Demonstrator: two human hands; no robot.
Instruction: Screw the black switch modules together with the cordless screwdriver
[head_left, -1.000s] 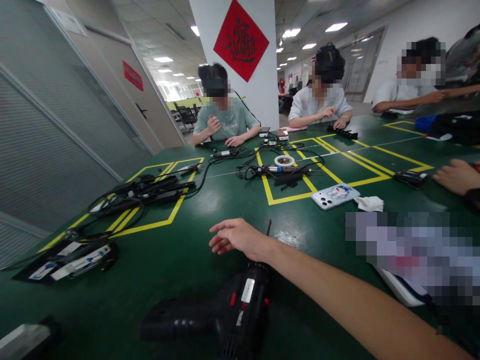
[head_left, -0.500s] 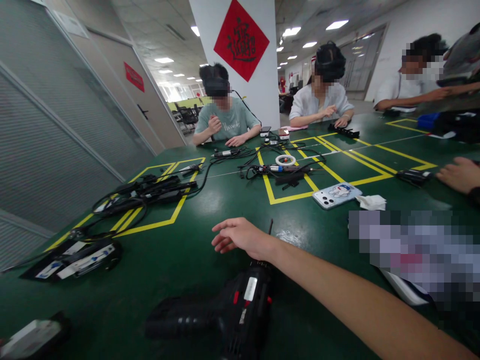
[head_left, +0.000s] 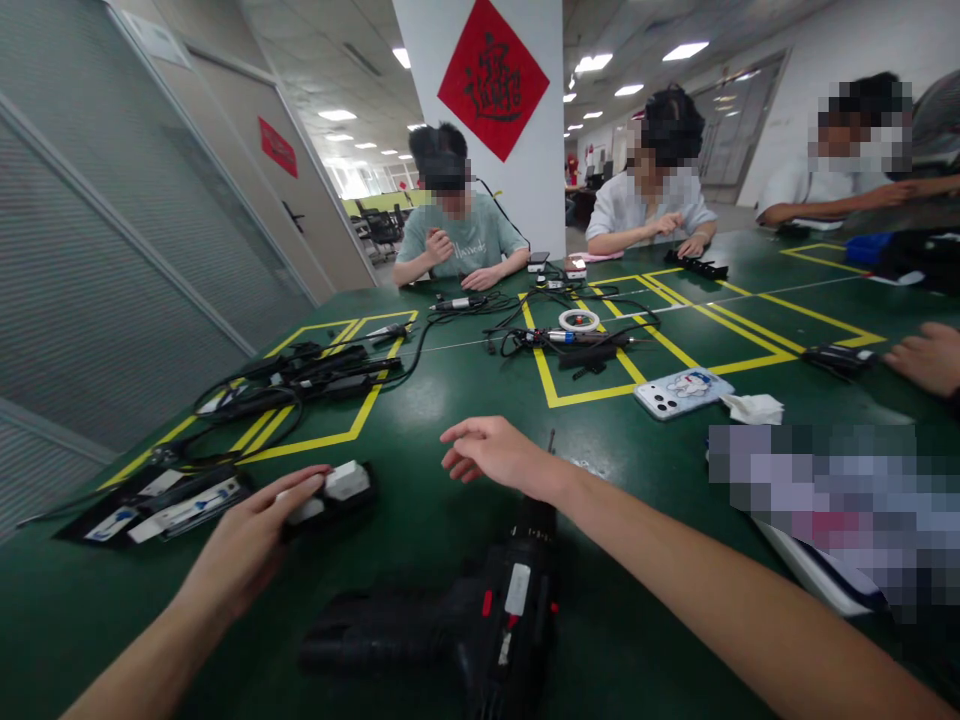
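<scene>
Block (head_left: pixel 349 482) now lies nearer, left of the open, empty right hand (head_left: pixel 491 452); left hand (head_left: pixel 255 525) grips it, long axis roughly rightward

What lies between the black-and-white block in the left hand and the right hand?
In the head view, just a bare stretch of green tabletop separates the black-and-white block from the right hand.

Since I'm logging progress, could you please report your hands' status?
Left hand holding black-and-white block. Right hand open, holding nothing. Black drill lying between both forearms.
</scene>
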